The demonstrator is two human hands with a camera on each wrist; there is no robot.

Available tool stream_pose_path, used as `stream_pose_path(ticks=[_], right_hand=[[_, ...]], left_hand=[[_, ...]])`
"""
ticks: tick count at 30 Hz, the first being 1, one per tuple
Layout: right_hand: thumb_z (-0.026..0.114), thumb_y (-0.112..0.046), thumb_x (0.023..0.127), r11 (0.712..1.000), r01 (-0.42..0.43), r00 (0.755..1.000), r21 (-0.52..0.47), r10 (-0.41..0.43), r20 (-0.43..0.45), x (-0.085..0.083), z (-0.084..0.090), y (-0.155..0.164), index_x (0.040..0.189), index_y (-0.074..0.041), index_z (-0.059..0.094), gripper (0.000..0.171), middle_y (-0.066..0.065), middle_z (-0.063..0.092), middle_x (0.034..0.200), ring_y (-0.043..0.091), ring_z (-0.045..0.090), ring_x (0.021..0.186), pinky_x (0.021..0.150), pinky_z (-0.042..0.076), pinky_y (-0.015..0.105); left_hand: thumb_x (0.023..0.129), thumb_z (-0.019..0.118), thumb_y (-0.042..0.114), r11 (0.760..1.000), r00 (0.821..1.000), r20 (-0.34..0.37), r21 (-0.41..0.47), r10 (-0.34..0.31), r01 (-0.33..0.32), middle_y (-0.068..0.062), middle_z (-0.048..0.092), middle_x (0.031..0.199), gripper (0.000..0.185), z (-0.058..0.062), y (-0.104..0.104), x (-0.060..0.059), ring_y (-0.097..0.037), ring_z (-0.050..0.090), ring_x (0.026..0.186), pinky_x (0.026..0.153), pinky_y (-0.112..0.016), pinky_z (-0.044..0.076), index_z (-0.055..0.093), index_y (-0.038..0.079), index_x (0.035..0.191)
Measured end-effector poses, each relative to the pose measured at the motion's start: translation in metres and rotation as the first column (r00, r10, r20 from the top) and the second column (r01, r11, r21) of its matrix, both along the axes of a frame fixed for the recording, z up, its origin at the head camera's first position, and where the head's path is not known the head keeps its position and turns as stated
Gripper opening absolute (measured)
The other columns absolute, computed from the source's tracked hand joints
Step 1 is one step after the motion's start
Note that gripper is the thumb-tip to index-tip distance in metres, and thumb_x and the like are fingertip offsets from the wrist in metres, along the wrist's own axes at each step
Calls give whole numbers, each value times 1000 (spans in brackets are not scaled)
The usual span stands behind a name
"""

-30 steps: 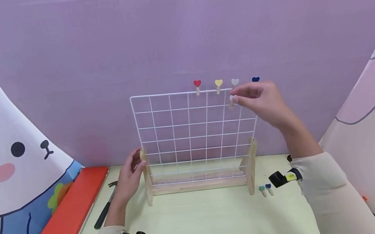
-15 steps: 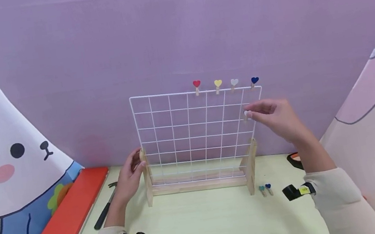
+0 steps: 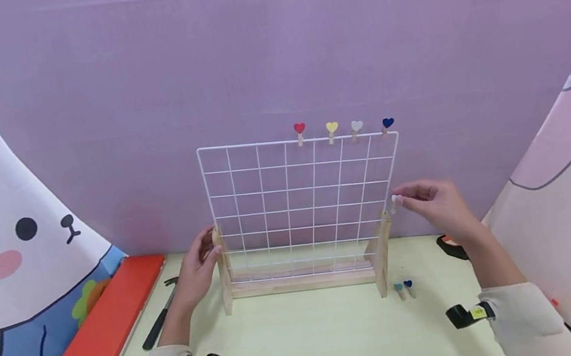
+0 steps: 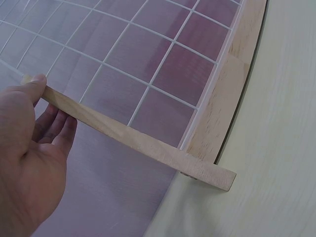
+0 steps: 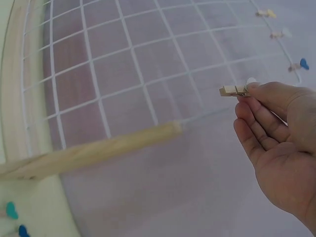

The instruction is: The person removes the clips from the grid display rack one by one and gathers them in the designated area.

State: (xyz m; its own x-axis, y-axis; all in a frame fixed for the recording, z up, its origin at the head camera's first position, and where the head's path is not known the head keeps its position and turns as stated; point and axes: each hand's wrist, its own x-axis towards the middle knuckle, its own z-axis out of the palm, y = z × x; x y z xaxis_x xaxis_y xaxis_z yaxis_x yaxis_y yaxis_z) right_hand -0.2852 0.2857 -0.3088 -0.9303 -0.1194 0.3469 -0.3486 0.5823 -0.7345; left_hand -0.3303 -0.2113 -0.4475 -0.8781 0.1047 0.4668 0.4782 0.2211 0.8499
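A white wire grid (image 3: 287, 190) stands upright in a wooden base (image 3: 301, 283). My left hand (image 3: 197, 272) grips the top of the base's left upright (image 4: 113, 129) between thumb and fingers. To the right of the grid, my right hand (image 3: 436, 208) pinches a small wooden clothespin (image 5: 233, 91) with a white heart, apart from the wires. Along the grid's top wire sit clothespins with a red heart (image 3: 300, 129), a yellow heart (image 3: 332, 128), a white heart (image 3: 356, 127) and a dark blue heart (image 3: 387, 123).
Two clothespins, one with a teal heart (image 3: 398, 288) and one with a blue heart (image 3: 408, 284), lie on the table (image 3: 311, 346) by the right upright. Left of the base are a hammer (image 3: 159, 323) and a long red case (image 3: 105, 328). A black-and-orange object (image 3: 450, 247) lies behind my right forearm.
My right hand has moved down and to the right with the white-heart clothespin, from in front of the grid's upper right to beside its right edge. My left hand stays put.
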Motion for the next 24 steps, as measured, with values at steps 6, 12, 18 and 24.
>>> stream_pose_path(ticks=[6,12,18,24], right_hand=[[69,-28,101,1000,20,1000,7,-20,14,3,-19,12,123,-5,73,32,8,78,113,1,70,100,85,53,8],[70,-22,100,1000,26,999,5,-26,29,7,-43,24,121,-3,74,29,16,77,115,-2,69,97,83,54,10],[70,-31,100,997,62,994,35,-65,91,10,-70,36,121,-9,75,32,14,77,116,-5,68,97,83,55,13],[71,-32,99,995,78,987,59,-86,134,14,-94,48,123,-11,74,32,12,77,118,-5,67,98,83,56,17]], left_hand=[[108,55,17,1000,1000,-4,7,-5,5,-21,49,149,55,1,1,1,1,51,125,103,-4,44,35,10,159],[108,55,16,1000,1000,-18,14,-14,14,-22,50,148,55,1,2,1,2,52,125,103,-4,45,35,9,159],[108,55,17,1000,1000,-12,10,-8,9,-22,50,148,55,0,1,1,1,51,125,103,-4,44,36,11,159],[108,55,17,1000,1000,-14,7,-7,7,-22,49,149,55,1,2,2,3,51,124,103,-3,44,35,9,159]])
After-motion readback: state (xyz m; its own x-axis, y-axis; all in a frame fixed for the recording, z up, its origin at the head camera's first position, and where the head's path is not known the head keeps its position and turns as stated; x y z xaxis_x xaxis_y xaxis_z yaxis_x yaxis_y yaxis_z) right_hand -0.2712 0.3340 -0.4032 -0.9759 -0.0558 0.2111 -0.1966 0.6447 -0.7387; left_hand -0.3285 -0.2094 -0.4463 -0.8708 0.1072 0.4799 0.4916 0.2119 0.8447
